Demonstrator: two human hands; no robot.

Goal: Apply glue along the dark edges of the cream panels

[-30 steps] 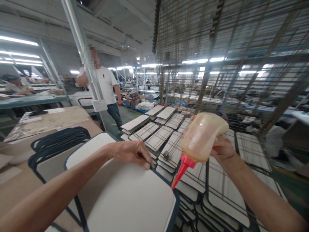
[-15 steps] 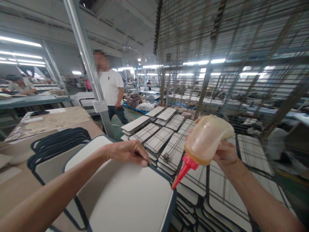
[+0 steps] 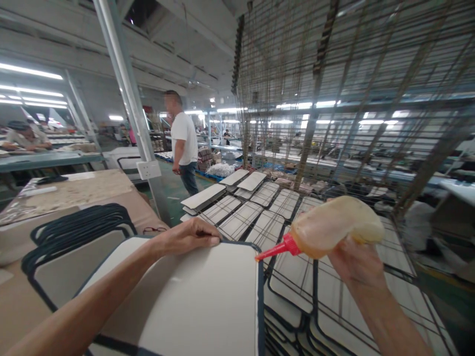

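My left hand point(image 3: 191, 235) is closed on the far edge of a pale, round-cornered panel point(image 3: 200, 301) with dark navy edging. My right hand point(image 3: 358, 262) grips a translucent squeeze bottle point(image 3: 334, 225) with yellowish-amber liquid inside. The bottle lies nearly level, and its red nozzle point(image 3: 278, 247) points left. The nozzle's tip is at the dark edging by the panel's far right corner; whether it touches is hard to tell. Some fingers of my right hand are hidden behind the bottle.
Similar edged panels point(image 3: 241, 220) lie on a wire rack to the right, below a raised wire grid point(image 3: 282, 64). More panels point(image 3: 74, 252) are stacked at left beside a table point(image 3: 100, 183). A metal post point(image 3: 126, 84) stands ahead. A person in a white shirt point(image 3: 184, 138) is beyond.
The bottle has tipped from steeply downward to nearly level, its nozzle shifting up and left along the corner. The panel has turned slightly. The person beyond has moved right and turned.
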